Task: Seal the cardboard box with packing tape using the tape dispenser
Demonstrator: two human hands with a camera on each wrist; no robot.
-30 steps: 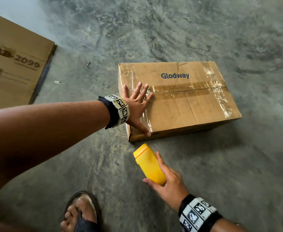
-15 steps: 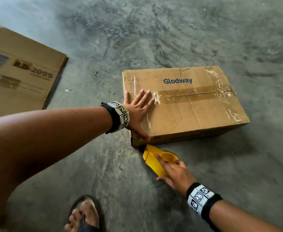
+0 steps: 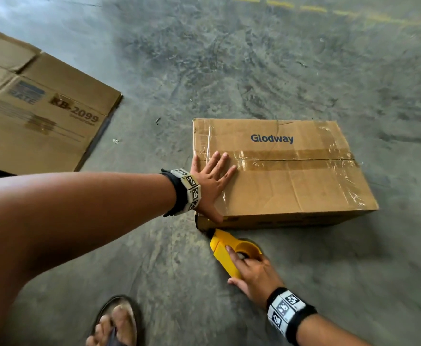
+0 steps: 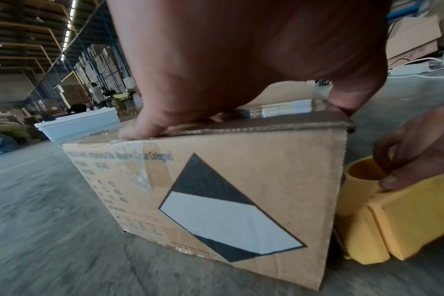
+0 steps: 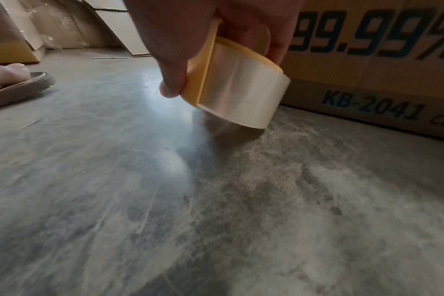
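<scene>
While the left hand (image 3: pixel 210 182) lies flat with fingers spread on the left end of the cardboard box (image 3: pixel 291 186), centre right of the head view on the concrete floor (image 3: pixel 254 58), the right hand (image 3: pixel 253 272) grips the yellow tape dispenser (image 3: pixel 225 255). Its nose touches the box's lower left corner. A second carton (image 3: pixel 42 121) lies upper left.
</scene>
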